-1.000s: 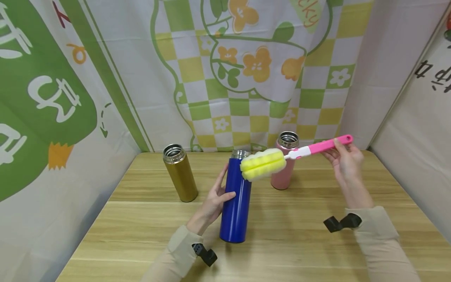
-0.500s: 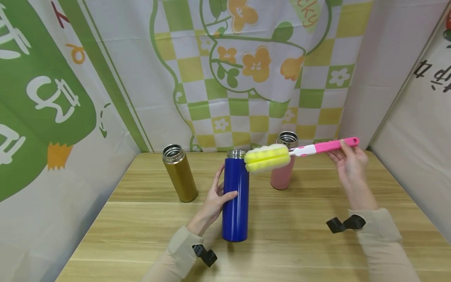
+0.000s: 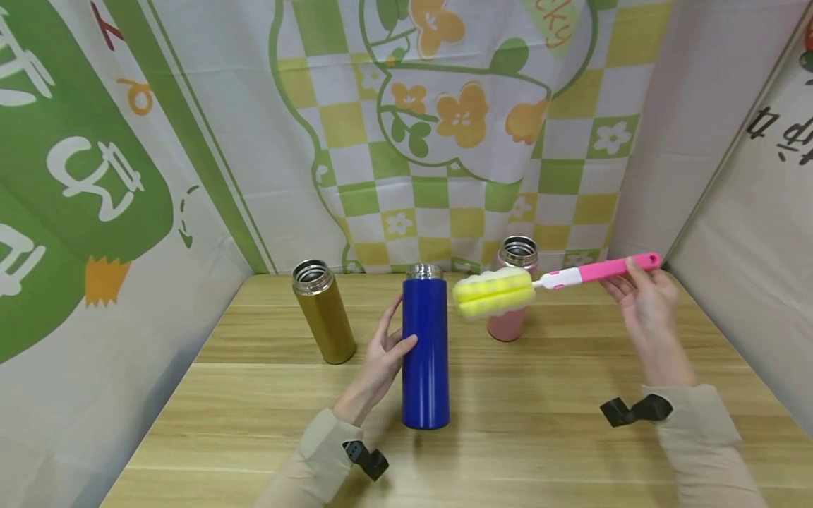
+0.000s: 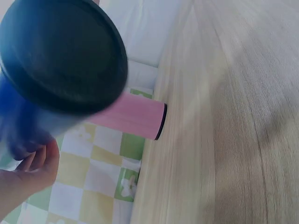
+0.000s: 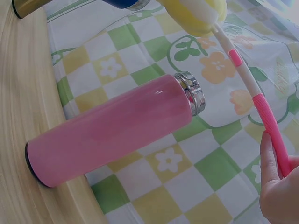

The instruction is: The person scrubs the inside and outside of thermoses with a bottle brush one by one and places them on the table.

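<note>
Left hand cups the tall blue metal flask; right hand, raised right of it, is pinching closed.

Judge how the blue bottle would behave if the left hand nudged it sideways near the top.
The blue bottle stands tall and narrow on a small base, so it would probably tip rather than slide. Its glossy wall looks slippery, and the left hand only cups one side. Once down, being round, it would likely roll on the table.
</note>
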Motion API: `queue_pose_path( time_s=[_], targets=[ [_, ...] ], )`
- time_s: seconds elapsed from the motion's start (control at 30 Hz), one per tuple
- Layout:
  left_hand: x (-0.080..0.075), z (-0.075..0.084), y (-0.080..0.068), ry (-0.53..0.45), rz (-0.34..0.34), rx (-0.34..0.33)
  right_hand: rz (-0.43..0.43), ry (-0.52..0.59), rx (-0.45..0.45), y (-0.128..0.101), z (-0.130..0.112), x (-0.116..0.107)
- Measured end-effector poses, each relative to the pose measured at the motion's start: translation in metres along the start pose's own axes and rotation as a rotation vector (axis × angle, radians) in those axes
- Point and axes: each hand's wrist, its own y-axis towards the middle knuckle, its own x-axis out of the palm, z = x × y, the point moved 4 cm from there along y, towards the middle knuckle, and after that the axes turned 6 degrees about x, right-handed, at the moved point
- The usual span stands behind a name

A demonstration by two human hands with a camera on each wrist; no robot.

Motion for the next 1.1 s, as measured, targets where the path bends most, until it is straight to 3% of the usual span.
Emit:
queue_pose_path(
  time_s=[0.27, 0.57, 0.73, 1.1],
  targets=[
    [0.007, 0.002, 0.0, -0.093, -0.018, -0.02, -0.035, -0.021, -0.021, -0.001, 0.0, -0.001],
    [0.006, -0.007, 0.0, -0.066, 0.085, -0.157, -0.021, -0.008, -0.011, -0.001, 0.002, -0.003],
    [0.006, -0.007, 0.001, -0.02, 0.1, -0.142, -0.004, -0.029, -0.005, -0.002, 0.002, -0.004],
    [0.01, -0.005, 0.002, -0.145, 0.014, -0.089, -0.012, 0.0, -0.011, 0.004, 0.006, 0.012]
  ],
)
